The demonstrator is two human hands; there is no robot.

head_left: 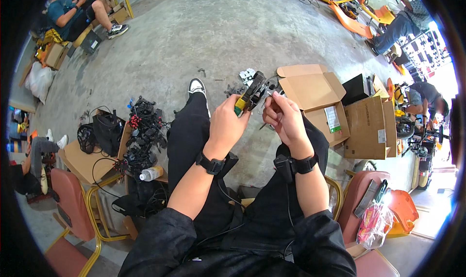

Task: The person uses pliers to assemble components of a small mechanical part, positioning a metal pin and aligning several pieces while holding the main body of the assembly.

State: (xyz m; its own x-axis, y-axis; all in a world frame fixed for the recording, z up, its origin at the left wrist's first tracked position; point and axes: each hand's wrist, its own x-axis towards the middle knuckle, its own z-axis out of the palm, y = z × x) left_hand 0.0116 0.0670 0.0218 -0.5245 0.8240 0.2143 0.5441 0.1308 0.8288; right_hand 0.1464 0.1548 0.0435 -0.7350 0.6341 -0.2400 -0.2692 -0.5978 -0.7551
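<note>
In front of my knees, my left hand (pixel 228 126) is closed around a black mechanical part with a yellow and green section (pixel 249 96). My right hand (pixel 285 116) meets it from the right, thumb and fingertips pinched at the part's metal end. A thin dark tip sticks out below the right fingers; whatever they grip is too small to name. Black straps with small boxes and cables sit on both wrists. Beyond the hands, small dark pieces and a silvery part (pixel 247 75) lie on the concrete floor.
An opened cardboard box (pixel 310 90) and a taller carton (pixel 366 126) stand at right. On the left are a heap of black parts with cables (pixel 141 131), a plastic bottle (pixel 151 173) and a box of black items (pixel 77 155). Chairs flank me; other people sit farther off.
</note>
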